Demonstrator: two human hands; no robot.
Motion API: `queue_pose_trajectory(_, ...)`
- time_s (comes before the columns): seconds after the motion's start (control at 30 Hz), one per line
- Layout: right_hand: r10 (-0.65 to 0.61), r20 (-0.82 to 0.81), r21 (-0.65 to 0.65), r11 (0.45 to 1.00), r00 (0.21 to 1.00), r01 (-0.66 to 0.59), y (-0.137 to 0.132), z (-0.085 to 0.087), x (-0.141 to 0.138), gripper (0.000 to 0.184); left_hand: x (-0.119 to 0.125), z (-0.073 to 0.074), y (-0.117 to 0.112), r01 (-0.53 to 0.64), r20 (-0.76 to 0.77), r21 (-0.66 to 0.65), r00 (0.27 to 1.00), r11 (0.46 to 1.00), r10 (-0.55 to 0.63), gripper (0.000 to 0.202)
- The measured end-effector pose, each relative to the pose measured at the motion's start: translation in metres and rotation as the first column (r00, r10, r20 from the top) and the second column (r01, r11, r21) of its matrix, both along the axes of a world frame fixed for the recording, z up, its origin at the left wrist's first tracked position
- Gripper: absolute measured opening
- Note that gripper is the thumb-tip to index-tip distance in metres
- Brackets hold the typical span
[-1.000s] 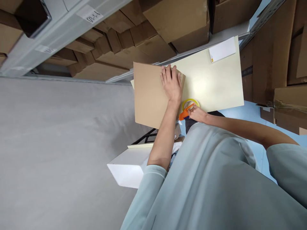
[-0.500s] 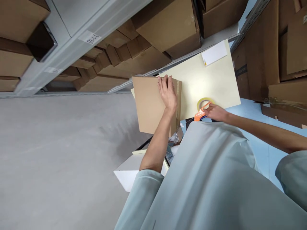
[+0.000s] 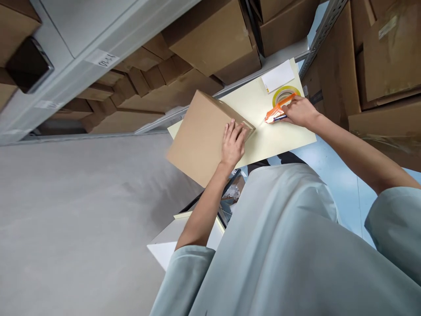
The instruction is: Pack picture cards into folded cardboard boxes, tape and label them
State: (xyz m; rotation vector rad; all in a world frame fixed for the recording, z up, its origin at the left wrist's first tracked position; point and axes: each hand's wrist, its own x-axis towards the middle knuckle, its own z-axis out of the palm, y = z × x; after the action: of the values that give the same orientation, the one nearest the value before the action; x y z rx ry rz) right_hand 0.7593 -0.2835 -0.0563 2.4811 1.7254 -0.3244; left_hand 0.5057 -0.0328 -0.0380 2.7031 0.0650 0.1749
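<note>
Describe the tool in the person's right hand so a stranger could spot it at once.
Start with the pale tabletop beside the shelf. Toward its right end, the right hand grips a tape dispenser fitted with a yellow-edged roll. Its bright orange body sets it apart from the brown cardboard box under the left hand and the flat white item nearby.

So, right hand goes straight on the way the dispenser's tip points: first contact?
Probably the carton, at its edge nearest the dispenser, with the left hand close beyond; depth is unclear.

Metal shelving (image 3: 138, 30) meets grey wall (image 3: 82, 210) — the floor (image 3: 342, 188) is blue.
</note>
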Motion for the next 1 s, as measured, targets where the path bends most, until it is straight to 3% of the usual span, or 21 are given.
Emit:
queue_pose_trajectory(0.1, 0.009, -0.058, 0.060, 0.998, 0.998, -0.005, 0.021, -0.012, 0.002, 0.069, -0.009, 0.004, -0.005, 0.033, -0.030, -0.019, 0.999, 0.999, -0.034, 0.042)
queue_pose_trajectory(0.27, 0.029, -0.130, 0.133, 0.991, 0.991, -0.011, 0.040, -0.028, -0.005, 0.060, -0.024, 0.014, -0.019, -0.009, -0.062, -0.034, 0.998, 0.999, 0.007, 0.042)
queue_pose_trajectory(0.47, 0.197, -0.094, 0.025, 0.980, 0.976, -0.196, 0.050, -0.016, -0.066, 0.045, -0.065, 0.041, -0.034, 0.033, -0.126, -0.018, 0.991, 0.999, -0.035, 0.029)
queue_pose_trajectory(0.53, 0.233, -0.090, 0.013, 0.972, 0.968, -0.233, 0.052, -0.013, -0.090, 0.043, -0.066, 0.050, -0.029, -0.032, -0.111, -0.009, 0.993, 0.999, 0.030, 0.031)
queue_pose_trajectory(0.6, 0.253, -0.087, 0.014, 0.968, 0.964, -0.252, 0.053, -0.014, -0.109, 0.043, -0.049, 0.053, -0.020, -0.155, -0.048, -0.007, 0.987, 0.988, 0.155, 0.038)
queue_pose_trajectory(0.7, 0.262, -0.084, 0.030, 0.965, 0.961, -0.260, 0.054, -0.018, -0.123, 0.040, 0.006, 0.038, -0.005, -0.311, 0.033, -0.059, 0.949, 0.948, 0.314, 0.052)
queue_pose_trajectory(0.83, 0.230, -0.093, 0.050, 0.973, 0.969, -0.226, 0.053, -0.021, -0.127, 0.040, 0.074, -0.001, -0.002, -0.436, 0.032, -0.153, 0.895, 0.887, 0.446, 0.057)
queue_pose_trajectory(0.9, 0.219, -0.107, 0.062, 0.975, 0.970, -0.214, 0.052, -0.021, -0.130, 0.038, 0.083, -0.014, -0.008, -0.463, 0.032, -0.180, 0.879, 0.868, 0.476, 0.055)
queue_pose_trajectory(1.0, 0.242, -0.120, 0.056, 0.970, 0.963, -0.237, 0.053, -0.021, -0.145, 0.036, 0.064, -0.016, -0.019, -0.408, 0.027, -0.157, 0.908, 0.899, 0.417, 0.052)
